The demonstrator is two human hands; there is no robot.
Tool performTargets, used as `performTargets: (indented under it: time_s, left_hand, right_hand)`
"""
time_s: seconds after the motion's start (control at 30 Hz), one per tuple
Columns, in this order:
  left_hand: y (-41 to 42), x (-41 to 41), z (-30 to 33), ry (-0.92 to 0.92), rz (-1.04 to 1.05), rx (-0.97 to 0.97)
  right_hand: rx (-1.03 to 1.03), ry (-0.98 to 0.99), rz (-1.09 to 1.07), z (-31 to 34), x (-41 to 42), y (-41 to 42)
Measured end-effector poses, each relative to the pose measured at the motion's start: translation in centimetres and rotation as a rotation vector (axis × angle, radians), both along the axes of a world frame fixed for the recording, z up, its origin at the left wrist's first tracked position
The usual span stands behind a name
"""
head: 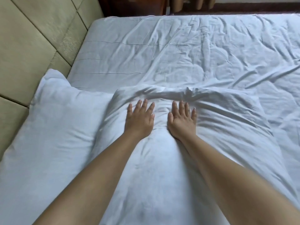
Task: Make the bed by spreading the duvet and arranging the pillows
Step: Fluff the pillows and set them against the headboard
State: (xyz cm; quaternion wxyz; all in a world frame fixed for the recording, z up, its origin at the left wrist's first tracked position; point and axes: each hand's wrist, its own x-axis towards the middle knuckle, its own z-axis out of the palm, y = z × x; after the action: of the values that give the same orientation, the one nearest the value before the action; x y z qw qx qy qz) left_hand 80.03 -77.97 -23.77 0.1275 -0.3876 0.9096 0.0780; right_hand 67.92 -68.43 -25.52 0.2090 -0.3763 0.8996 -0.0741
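Headboard (32, 38): padded, beige-green, panelled with seams, along the left edge.
Left pillow (53, 127): white, propped against the headboard, touching the neighbouring pillow on its right side.
Left hand (139, 117): flat, fingers straight and spread, pressing down on the middle pillow; grip open, nothing held.
Middle pillow (162, 159): white, lying on the bed under both forearms, dented where the palms press, far edge bunched into a ridge just past the fingertips.
Right hand (182, 119): flat beside the left, apart from it, fingers straight, pressing the same pillow; grip open, nothing pinched.
Duvet (219, 51): white, wrinkled, spread over the bed beyond and to the right of the pillows, reaching the far edge.
Bed (100, 21): far left corner meeting the headboard, dark wood (138, 5) behind it.
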Motion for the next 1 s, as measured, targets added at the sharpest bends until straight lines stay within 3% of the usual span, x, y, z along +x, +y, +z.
performTargets:
  time_s: [0.1,0.27,0.6,0.73,0.87,1.0]
  left_hand:
    - [-0.3,4.0,2.1,0.092,0.108,-0.122]
    - [-0.1,12.5,4.8,0.005,0.317,-0.113]
    - [2.7,24.4,6.0,-0.052,0.364,-0.115]
    - [3.2,29.5,5.9,-0.096,0.463,-0.073]
    - [3.4,33.1,5.4,-0.13,0.591,-0.007]
    - [2.3,35.0,3.8,-0.107,0.625,0.023]
  right_hand:
    - [-0.071,-0.074,0.065,2.4,5.0,-0.8]
    - [-0.111,-0.119,0.209,4.7,12.5,-2.0]
    - [-0.136,-0.036,0.41,7.4,23.2,-1.7]
    - [-0.166,-0.13,0.589,7.0,28.7,-1.8]
    - [-0.214,-0.402,0.4,5.5,33.7,-1.6]
    - [-0.292,-0.659,-0.173,4.4,35.9,-2.8]
